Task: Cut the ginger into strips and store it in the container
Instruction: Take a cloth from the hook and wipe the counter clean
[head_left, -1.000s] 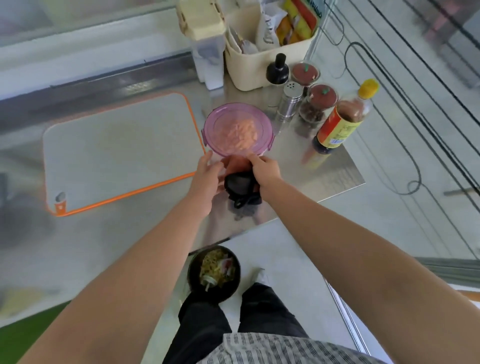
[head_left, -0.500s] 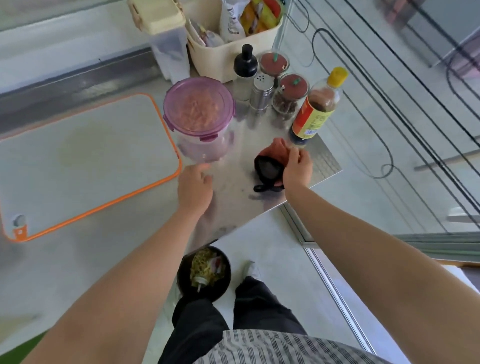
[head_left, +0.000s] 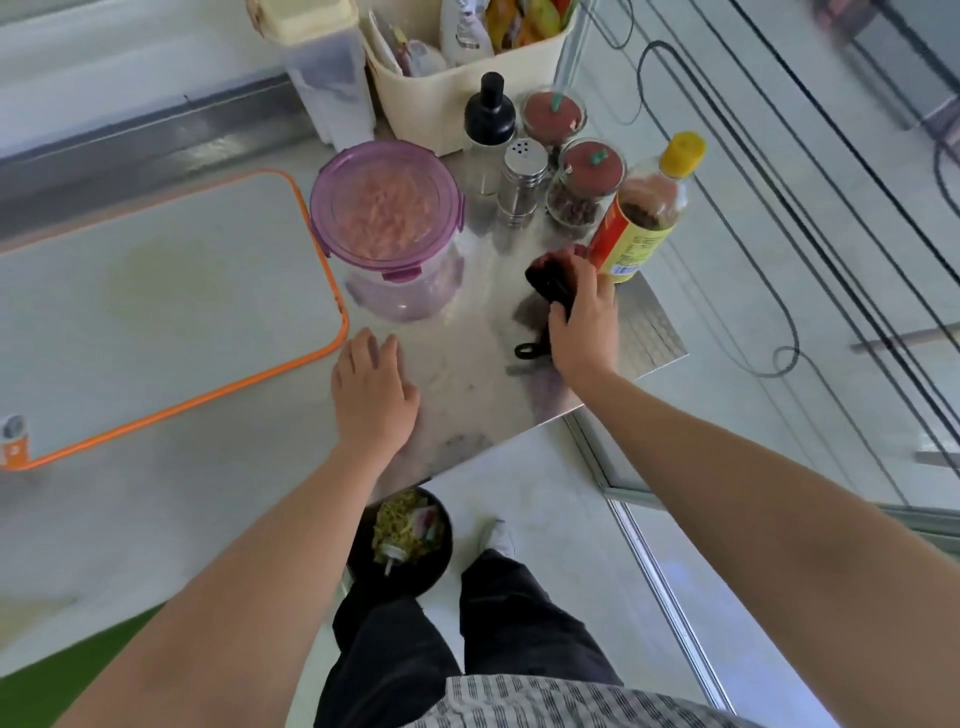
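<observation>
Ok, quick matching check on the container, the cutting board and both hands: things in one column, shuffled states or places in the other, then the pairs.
1 container
2 cutting board
3 left hand
4 right hand

A grips a dark object beside the sauce bottle
B purple lid on, strips inside
C orange-rimmed, left of the container
D open, holding nothing

Pairs: 1-B, 2-C, 3-D, 4-A

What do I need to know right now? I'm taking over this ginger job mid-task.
Left hand: open, flat on the steel counter, holding nothing.
Right hand: fingers curled on a black-and-red object beside the sauce bottle.
Container: beside the cutting board, purple lid on, ginger strips inside.
Done: cutting and storing, apparently.
Left: probably only setting that object down.
</observation>
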